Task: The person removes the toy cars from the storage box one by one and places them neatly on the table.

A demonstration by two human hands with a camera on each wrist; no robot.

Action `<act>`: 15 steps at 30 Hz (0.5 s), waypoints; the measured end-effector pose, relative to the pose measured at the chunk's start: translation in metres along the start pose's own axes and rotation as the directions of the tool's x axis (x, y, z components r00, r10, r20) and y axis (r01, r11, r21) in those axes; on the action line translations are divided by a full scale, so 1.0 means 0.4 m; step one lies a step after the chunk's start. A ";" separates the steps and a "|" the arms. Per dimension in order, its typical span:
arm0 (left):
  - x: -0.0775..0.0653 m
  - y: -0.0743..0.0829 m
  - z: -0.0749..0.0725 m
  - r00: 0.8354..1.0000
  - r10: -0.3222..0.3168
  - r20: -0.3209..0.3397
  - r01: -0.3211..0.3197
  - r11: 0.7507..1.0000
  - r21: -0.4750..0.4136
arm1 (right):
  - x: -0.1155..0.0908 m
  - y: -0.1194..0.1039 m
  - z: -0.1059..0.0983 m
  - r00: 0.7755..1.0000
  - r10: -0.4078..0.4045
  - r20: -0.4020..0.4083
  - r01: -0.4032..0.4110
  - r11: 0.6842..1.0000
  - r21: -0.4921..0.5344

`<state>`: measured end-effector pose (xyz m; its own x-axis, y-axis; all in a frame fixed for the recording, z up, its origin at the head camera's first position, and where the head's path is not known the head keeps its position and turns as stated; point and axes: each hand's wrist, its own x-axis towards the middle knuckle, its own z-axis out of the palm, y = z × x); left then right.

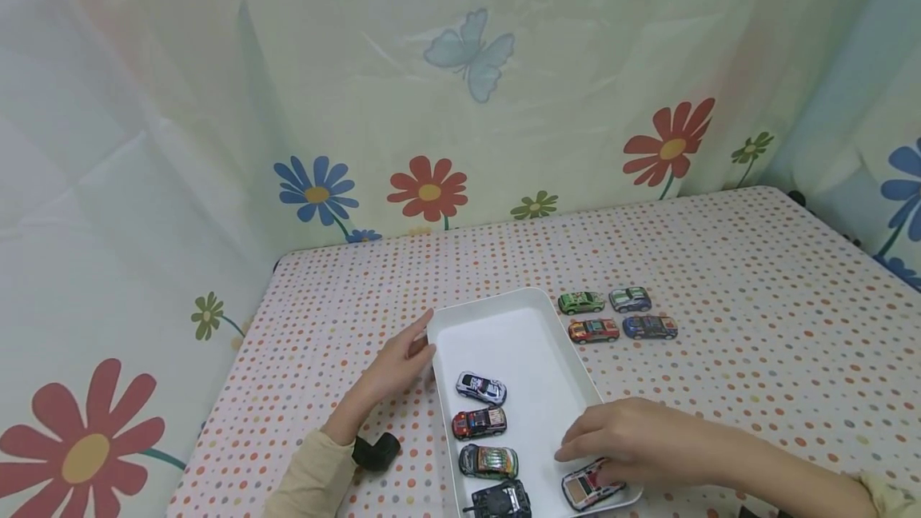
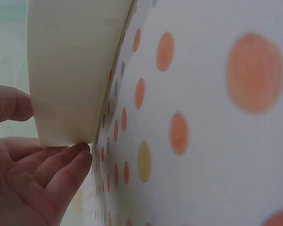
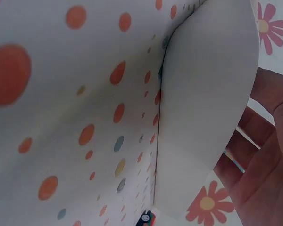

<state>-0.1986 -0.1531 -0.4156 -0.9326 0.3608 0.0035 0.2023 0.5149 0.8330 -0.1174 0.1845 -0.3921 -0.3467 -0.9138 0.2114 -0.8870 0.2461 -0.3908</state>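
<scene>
A white tray [image 1: 521,342] lies on the table with toy cars inside. My left hand [image 1: 396,366] is at its far-left corner; in the left wrist view the thumb is on one side of the wall [image 2: 70,80] and the fingers bend round its end. My right hand [image 1: 640,442] reaches over the right wall, its fingers loosely extended above a red-and-white toy car [image 1: 586,488] in the near-right corner. Its thumb overlaps that car. Down the tray's left side stand a white-and-blue car [image 1: 480,388], a red car [image 1: 480,423], a green-and-orange car [image 1: 489,461] and a black vehicle [image 1: 501,500].
Right of the tray, on the dotted cloth [image 1: 755,278], a green car [image 1: 581,302], a white-and-blue car [image 1: 630,299], a red-and-yellow car [image 1: 594,331] and a dark blue car [image 1: 651,327] form two rows. A black object [image 1: 376,452] shows beside the left wrist. A flowered curtain [image 1: 345,86] hangs behind.
</scene>
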 end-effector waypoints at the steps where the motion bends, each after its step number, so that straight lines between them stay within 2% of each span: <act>1: 0.001 0.001 0.000 1.000 0.000 0.000 0.000 1.000 0.001 | 0.000 0.001 0.002 1.000 -0.001 0.005 0.001 1.000 0.006; 8: 0.001 0.004 -0.002 1.000 -0.007 -0.006 0.007 1.000 0.001 | -0.002 0.004 0.011 0.997 -0.069 0.035 0.070 0.997 -0.018; 15: 0.002 -0.005 0.000 1.000 -0.005 -0.001 0.005 1.000 -0.007 | 0.001 -0.004 0.023 0.997 -0.073 0.038 0.074 0.996 -0.042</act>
<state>-0.1997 -0.1539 -0.4172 -0.9337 0.3580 0.0000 0.1958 0.5108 0.8371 -0.1134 0.1808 -0.3995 -0.2693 -0.9409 0.2053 -0.9224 0.1907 -0.3359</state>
